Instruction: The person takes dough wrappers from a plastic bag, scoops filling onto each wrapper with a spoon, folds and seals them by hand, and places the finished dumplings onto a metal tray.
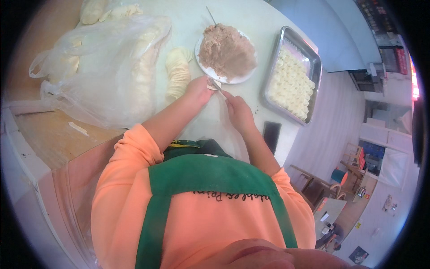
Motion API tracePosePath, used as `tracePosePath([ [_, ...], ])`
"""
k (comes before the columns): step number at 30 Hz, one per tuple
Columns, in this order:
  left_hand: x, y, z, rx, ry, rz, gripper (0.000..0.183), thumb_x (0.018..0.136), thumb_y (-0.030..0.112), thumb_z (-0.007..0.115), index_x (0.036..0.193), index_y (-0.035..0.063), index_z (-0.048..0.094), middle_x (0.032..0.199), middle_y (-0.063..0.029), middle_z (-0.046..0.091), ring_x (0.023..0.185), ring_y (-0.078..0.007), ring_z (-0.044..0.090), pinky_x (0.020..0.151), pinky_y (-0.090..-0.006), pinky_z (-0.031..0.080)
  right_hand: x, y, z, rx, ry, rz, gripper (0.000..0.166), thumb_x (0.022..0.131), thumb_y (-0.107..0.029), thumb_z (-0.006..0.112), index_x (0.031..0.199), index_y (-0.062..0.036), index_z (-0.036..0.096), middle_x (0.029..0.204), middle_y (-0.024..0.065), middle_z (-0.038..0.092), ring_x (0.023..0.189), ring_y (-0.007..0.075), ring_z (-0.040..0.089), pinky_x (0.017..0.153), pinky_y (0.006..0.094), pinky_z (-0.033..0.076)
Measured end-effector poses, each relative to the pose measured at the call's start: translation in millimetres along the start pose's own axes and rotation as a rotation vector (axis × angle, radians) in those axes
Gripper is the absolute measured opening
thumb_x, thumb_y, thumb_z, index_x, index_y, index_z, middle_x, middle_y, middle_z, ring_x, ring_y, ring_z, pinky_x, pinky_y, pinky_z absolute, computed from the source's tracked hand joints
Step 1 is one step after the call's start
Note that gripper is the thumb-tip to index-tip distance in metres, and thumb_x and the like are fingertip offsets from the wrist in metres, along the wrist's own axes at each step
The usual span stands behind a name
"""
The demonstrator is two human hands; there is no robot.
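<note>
My left hand (199, 90) holds a small dough wrapper (214, 86) just in front of a plate (238, 79) heaped with minced meat filling (226, 52). In my right hand (239, 109) is a thin flat metal spatula or knife (217, 88), its tip resting at the wrapper. How much filling lies on the wrapper is hard to tell. Left of the plate lies a curved row of stacked round wrappers (178, 75). A thin metal utensil (211, 16) sticks out of the far side of the filling.
At the right stands a metal tray (268, 95) with many filled dumplings (290, 85). A dark flat object (272, 136) lies near the table's right edge. Clear plastic bags (100, 77) cover dough at the left, with a dough piece (91, 11) behind. Chairs (315, 188) stand beyond the table.
</note>
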State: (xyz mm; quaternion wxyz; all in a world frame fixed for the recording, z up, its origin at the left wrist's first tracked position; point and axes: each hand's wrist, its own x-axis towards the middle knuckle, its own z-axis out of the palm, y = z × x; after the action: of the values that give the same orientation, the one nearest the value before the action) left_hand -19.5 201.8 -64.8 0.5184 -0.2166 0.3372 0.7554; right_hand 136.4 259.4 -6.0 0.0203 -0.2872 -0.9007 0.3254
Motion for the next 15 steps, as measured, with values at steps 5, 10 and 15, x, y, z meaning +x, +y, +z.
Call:
tracePosePath([
  [5,-24.6,6.9,-5.8,-0.048,0.059,0.097,0.031,0.096,0.010,0.034,0.123,-0.0065,0.037,0.127,-0.0192,0.045,0.116,-0.0320,0.047,0.100,-0.0490,0.038,-20.0,3.0,-14.7,0.137,0.026,-0.031,0.033,0.088,-0.010,0.050,0.120,-0.0153,0.058,0.080,0.0109,0.059,0.071,0.0242,0.058,0.065,0.0344,0.046],
  [10,-35.5,14.3,-2.5,0.000,-0.076,-0.003,0.033,0.096,0.017,0.038,0.121,-0.0042,0.041,0.120,-0.0180,0.052,0.111,-0.0320,0.052,0.098,-0.0482,0.040,-4.6,-16.5,-34.3,0.540,-0.117,0.300,0.029,0.091,-0.011,0.051,0.118,-0.0099,0.060,0.070,0.0042,0.057,0.061,0.0108,0.053,0.059,0.0260,0.044],
  [15,-34.7,19.2,-5.7,-0.024,-0.119,0.018,0.033,0.096,0.021,0.040,0.117,-0.0035,0.046,0.117,-0.0167,0.054,0.106,-0.0313,0.056,0.092,-0.0465,0.045,-0.2,-6.7,-27.3,0.457,0.040,0.195,0.029,0.091,-0.015,0.053,0.119,-0.0083,0.059,0.070,0.0042,0.055,0.060,0.0126,0.052,0.060,0.0278,0.045],
])
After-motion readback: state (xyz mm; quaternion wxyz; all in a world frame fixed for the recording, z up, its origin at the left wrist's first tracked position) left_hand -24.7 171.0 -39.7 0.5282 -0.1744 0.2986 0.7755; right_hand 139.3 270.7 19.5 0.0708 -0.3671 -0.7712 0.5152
